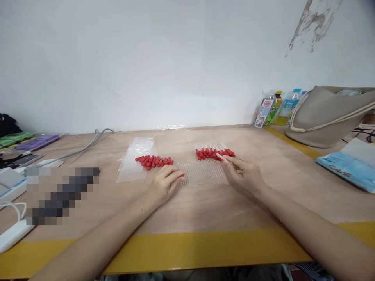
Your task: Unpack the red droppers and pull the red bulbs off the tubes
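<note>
My left hand (165,182) rests on the wooden table (205,207) with its fingers curled, pinching a small red rubber cap at the left end of a row of clear glass tubes (203,173). My right hand (242,173) lies at the right end of that row, fingers closed on one clear tube that points up and left. A pile of loose red caps (154,160) lies just beyond my left hand. Behind the tube row sits a batch of tubes fitted with red caps (215,152).
Clear plastic bags (135,158) lie left of the caps. A beige bag (328,115), bottles (275,107) and a blue packet (348,168) stand at the right. Cables, a power strip (14,234) and boxes crowd the left edge. Yellow tape (187,249) lines the table's front.
</note>
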Available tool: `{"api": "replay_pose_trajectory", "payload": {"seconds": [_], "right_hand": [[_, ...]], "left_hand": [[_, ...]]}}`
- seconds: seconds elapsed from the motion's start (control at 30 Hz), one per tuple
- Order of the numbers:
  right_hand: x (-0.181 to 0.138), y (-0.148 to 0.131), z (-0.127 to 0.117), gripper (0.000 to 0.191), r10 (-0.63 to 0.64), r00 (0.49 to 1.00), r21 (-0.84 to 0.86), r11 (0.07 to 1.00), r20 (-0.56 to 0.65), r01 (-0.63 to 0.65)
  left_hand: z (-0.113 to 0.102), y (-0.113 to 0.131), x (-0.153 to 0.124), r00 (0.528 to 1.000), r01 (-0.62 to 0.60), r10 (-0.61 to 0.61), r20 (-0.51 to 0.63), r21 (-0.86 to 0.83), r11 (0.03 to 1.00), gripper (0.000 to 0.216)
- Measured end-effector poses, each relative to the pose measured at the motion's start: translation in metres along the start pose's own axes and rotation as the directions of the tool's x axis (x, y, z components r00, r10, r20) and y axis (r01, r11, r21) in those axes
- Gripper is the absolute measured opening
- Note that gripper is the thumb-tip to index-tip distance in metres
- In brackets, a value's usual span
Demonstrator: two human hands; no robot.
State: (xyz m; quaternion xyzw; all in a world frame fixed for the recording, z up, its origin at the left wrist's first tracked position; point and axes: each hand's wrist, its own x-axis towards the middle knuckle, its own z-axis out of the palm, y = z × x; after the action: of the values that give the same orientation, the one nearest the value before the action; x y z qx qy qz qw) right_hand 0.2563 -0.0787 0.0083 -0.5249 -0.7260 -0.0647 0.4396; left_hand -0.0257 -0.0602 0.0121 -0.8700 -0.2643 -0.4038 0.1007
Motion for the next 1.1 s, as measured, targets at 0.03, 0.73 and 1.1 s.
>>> {"api": "replay_pose_trajectory", "payload": {"seconds": [0.03,0.73,1.1], "right_hand": [[0.003,0.002,-0.003,0.028,0.110,0.992,-0.050,0.993,0.054,-0.108],[0.006,-0.002,0.005,0.031,0.386,0.858,-0.281,0.912,0.338,-0.299],[0.006,0.001,0.007,0.023,0.311,0.879,-0.254,0.940,0.361,-0.228]], "left_hand": [[-0.001,-0.003,0.002,0.999,0.043,-0.043,-0.026,-0.011,0.999,0.016],[-0.044,-0.129,-0.010,0.546,0.837,-0.822,-0.163,0.144,0.527,0.030],[-0.049,-0.121,-0.006,0.674,0.738,-0.647,-0.357,0.364,0.568,0.032]]}}
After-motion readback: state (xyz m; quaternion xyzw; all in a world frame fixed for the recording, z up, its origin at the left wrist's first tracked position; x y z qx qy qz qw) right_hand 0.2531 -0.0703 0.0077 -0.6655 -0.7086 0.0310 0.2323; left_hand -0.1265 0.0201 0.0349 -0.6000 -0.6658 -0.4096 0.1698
